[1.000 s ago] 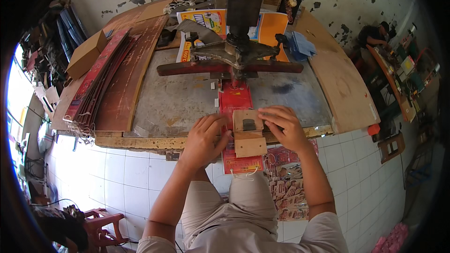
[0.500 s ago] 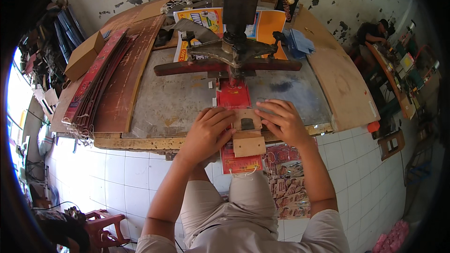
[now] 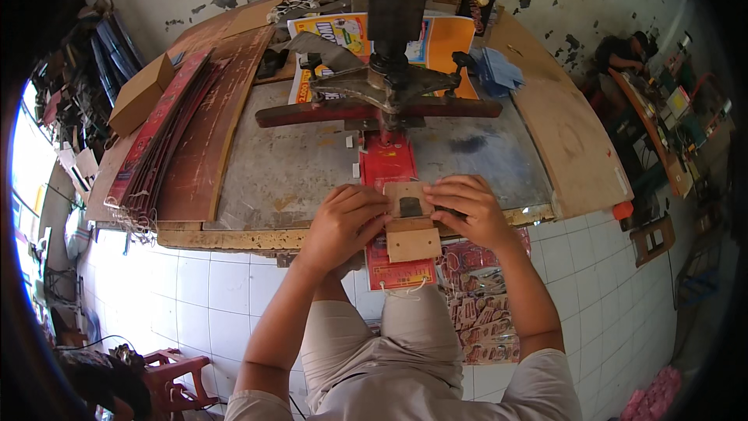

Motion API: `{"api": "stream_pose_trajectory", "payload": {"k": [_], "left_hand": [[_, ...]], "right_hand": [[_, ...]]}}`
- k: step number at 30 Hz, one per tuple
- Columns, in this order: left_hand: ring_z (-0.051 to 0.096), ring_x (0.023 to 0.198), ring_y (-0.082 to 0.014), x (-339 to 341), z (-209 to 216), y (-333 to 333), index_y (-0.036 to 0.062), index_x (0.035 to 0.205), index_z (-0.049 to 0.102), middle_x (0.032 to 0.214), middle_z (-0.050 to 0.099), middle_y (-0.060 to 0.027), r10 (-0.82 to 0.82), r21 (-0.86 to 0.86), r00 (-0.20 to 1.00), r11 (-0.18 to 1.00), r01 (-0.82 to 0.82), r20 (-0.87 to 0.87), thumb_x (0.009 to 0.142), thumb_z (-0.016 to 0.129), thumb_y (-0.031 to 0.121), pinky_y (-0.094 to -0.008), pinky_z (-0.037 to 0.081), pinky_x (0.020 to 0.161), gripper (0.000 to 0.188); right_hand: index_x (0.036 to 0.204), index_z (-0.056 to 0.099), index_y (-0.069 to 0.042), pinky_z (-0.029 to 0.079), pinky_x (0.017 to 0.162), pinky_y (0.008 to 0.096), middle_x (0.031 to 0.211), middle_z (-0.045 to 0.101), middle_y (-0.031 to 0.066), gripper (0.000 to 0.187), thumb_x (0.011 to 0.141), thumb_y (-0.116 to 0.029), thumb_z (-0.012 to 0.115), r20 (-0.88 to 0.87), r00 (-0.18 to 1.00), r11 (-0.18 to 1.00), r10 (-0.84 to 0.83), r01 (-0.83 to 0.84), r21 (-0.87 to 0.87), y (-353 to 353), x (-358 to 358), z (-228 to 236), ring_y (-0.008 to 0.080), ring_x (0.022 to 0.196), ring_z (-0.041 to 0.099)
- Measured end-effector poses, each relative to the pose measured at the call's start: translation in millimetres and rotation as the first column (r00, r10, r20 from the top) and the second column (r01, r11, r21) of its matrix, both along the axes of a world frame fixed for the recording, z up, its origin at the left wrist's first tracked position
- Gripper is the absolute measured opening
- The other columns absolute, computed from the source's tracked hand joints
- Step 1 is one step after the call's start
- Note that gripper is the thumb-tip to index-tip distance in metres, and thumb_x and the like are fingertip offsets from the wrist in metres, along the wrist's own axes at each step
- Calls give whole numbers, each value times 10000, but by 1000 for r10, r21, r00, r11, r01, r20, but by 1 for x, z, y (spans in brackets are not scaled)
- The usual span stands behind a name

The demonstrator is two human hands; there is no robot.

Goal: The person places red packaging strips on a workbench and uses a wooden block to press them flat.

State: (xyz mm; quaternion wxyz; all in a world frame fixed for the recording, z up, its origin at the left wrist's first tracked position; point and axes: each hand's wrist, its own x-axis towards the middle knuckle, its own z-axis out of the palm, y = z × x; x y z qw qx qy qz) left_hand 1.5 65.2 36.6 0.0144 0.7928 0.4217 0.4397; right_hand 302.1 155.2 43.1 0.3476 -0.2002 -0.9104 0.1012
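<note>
Between my hands is a folded piece of brown cardboard (image 3: 414,245) with small holes and a dark patch in its upper part. It lies over a long red printed card (image 3: 388,164), whose lower end with white strings hangs past the table's front edge. My left hand (image 3: 343,222) pinches the cardboard's left side, fingers bent and thumb near the fold. At the opposite side, my right hand (image 3: 471,209) has its fingers curled on the right edge. Beyond them stands a heavy metal press (image 3: 387,82) with a red crossbar, over the card's far end.
A stack of red cards (image 3: 160,129) with strings lies at the left, near a cardboard box (image 3: 142,93). Blue sheets (image 3: 499,70) sit at the back right. Below is a bundle of printed packs (image 3: 479,304) on the tiled floor. Another person (image 3: 623,54) sits far right.
My right hand's fingers have lowered and drawn in onto the cardboard's right edge. My left hand and the cardboard have barely shifted.
</note>
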Motion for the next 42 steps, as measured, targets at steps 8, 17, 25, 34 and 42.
{"api": "stream_pose_trajectory", "payload": {"k": [8,17,25,34,42], "left_hand": [[788,1083,-242,2,-4,-2,62,1006,854,1122,835,-27,21,71,1000,997,-22,12,869,905,94,-412,594,973,150],[792,1030,-227,4,-6,-4,64,1004,850,1103,838,-23,52,112,999,992,-53,11,869,906,86,-391,598,925,147],[788,1022,-230,4,-9,-4,60,1047,853,1124,836,-32,50,137,999,989,-48,-9,878,906,93,-388,596,905,180],[756,1127,-318,-4,-17,-44,89,1112,830,1242,803,-82,282,85,953,953,-292,111,894,867,95,-462,570,957,221],[648,1350,-353,6,-38,-57,97,1372,732,1418,713,-135,390,-93,914,920,-381,114,915,841,155,-516,494,1126,473]], "right_hand": [[1193,879,-108,547,1037,398,1295,847,10,284,926,-201,911,-84,996,1000,-11,12,7,-3,-3,-11,229,1223,760],[1201,878,-110,557,1020,392,1307,845,11,271,939,-175,901,-98,995,999,-13,16,31,-7,-5,-12,226,1219,764],[1241,863,-106,552,1036,401,1356,827,31,310,946,-189,901,-88,996,1000,-8,10,22,-6,-2,-14,236,1240,752],[1309,755,-95,557,1087,472,1427,705,106,410,971,-291,876,95,995,998,-42,36,59,-87,-14,19,342,1314,681],[1264,756,-63,579,1102,501,1473,697,108,407,909,-169,925,39,999,982,-20,27,-188,-84,-16,8,359,1341,678]]}}
